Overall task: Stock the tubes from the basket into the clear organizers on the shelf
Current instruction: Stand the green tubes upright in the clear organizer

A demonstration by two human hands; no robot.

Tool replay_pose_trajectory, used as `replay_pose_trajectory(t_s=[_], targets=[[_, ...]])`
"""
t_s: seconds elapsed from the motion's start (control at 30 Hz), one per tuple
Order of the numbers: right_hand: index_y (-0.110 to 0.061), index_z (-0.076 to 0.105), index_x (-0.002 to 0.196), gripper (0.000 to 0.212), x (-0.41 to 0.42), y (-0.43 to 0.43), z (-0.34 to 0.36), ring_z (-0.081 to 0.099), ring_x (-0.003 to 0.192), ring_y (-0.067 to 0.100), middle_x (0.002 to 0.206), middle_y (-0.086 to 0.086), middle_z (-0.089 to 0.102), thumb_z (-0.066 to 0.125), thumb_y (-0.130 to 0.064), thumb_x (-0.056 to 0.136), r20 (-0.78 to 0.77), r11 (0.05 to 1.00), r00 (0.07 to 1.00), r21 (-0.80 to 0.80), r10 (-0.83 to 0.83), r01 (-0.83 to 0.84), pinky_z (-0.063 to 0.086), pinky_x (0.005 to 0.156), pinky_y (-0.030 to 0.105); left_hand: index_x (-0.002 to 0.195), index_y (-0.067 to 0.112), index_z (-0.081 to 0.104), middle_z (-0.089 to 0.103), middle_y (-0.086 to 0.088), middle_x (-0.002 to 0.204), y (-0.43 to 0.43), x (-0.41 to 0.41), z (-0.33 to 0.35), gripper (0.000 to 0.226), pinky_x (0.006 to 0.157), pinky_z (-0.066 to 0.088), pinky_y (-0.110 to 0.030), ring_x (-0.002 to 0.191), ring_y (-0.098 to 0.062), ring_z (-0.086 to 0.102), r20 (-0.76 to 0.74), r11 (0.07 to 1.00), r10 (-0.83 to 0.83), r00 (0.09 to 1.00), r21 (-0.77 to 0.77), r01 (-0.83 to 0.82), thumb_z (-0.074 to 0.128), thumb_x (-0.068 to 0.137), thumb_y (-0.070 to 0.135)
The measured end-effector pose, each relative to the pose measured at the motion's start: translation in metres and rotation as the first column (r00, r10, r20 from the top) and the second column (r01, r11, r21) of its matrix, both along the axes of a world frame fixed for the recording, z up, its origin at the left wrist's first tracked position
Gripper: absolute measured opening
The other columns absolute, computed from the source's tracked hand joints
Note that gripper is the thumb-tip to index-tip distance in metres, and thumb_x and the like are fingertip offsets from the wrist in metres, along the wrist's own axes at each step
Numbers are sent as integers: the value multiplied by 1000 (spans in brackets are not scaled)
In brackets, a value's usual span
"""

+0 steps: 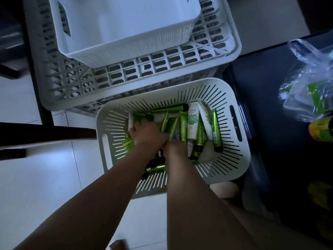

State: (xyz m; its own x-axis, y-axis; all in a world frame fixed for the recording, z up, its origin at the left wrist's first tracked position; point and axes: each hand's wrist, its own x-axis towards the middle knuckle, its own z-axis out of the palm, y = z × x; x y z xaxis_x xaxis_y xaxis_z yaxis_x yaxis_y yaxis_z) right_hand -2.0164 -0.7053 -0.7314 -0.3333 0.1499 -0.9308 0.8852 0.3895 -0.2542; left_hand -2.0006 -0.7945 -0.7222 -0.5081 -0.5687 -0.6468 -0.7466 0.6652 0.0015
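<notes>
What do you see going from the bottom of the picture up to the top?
Arms → hands in the tubes → basket's far rim → grey crate → white bin.

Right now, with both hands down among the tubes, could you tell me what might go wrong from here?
1. The tubes lie jumbled and overlapping in the slotted basket; grabbing a bunch with the left hand and right hand may let some slip and fall back or onto the floor.
2. The lighting is dim, so mixing up the green tubes and the white tube seems likely.
3. The basket sits tight against the grey crate, so lifting the bunch could snag.
</notes>
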Motion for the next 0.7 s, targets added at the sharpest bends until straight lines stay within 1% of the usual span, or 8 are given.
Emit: replay_pose_trajectory(t_s=[0.1, 0.17, 0.23, 0.33, 0.43, 0.5, 0.57, 0.7], targets=[[-6, 63, 114, 23, 8, -3, 7, 60, 79, 24, 93, 6, 63, 60, -18, 95, -85, 995, 996, -89, 38, -46, 44, 65, 29, 89, 23, 62, 63, 3, 85, -8, 10, 8, 32, 103, 37, -45, 97, -24, 61, -163, 983, 162, 973, 112, -145, 67, 74, 52], [-14, 58, 102, 13, 8, -3, 17, 54, 66, 16, 86, 5, 61, 63, -11, 90, -133, 988, 989, -144, -69, 49, 39, 54, 25, 86, 21, 54, 59, 5, 75, -10, 16, 15, 25, 83, 46, -33, 82, -22, 60, -283, 941, 296, 913, 250, -227, 72, 79, 38], [-21, 59, 99, 19, 5, -1, 27, 60, 74, 17, 87, 2, 62, 66, -6, 90, -144, 973, 981, -211, -129, 97, 49, 62, 28, 86, 18, 53, 60, 3, 76, -10, 22, 24, 22, 62, 43, -27, 76, -19, 60, -362, 906, 373, 854, 339, -252, 74, 83, 26], [-31, 71, 95, 18, 3, 15, 35, 67, 94, 20, 96, -5, 70, 72, -14, 89, -177, 960, 983, -280, -42, -9, 59, 89, 42, 98, 21, 61, 68, 5, 89, -12, 30, 32, 32, 70, 57, -32, 82, -15, 68, -383, 818, 521, 763, 480, -317, 85, 79, 30], [-33, 74, 104, 20, 3, 36, 54, 69, 101, 20, 107, -1, 73, 69, -18, 92, -170, 940, 984, -342, -44, -17, 61, 90, 43, 110, 19, 64, 72, 0, 99, -6, 36, 48, 51, 70, 59, -33, 83, -18, 72, -279, 645, 670, 688, 677, -353, 93, 70, 31], [-32, 75, 95, 20, 3, 46, 64, 70, 100, 21, 103, 0, 74, 67, -14, 93, -165, 918, 985, -396, -50, -20, 61, 90, 44, 96, 10, 72, 75, 0, 81, 0, 38, 57, 30, 57, 52, -25, 68, -15, 70, -232, 546, 704, 671, 781, -304, 89, 77, 25], [-33, 77, 92, 22, 7, 56, 80, 72, 97, 21, 103, 0, 76, 66, -15, 94, -187, 895, 978, -447, -93, -1, 61, 84, 41, 83, 13, 70, 68, 6, 64, 12, 40, 73, 14, 51, 47, -23, 57, -11, 64, -246, 514, 714, 655, 819, -254, 82, 85, 21], [-27, 79, 104, 18, 6, 73, 115, 75, 99, 24, 104, 3, 78, 66, -19, 96, -225, 844, 955, -535, -192, 43, 60, 79, 35, 93, 4, 71, 71, -13, 82, 33, 37, 106, 27, 80, 62, -53, 78, -34, 72, -268, 442, 788, 555, 873, -206, 84, 82, 25]])
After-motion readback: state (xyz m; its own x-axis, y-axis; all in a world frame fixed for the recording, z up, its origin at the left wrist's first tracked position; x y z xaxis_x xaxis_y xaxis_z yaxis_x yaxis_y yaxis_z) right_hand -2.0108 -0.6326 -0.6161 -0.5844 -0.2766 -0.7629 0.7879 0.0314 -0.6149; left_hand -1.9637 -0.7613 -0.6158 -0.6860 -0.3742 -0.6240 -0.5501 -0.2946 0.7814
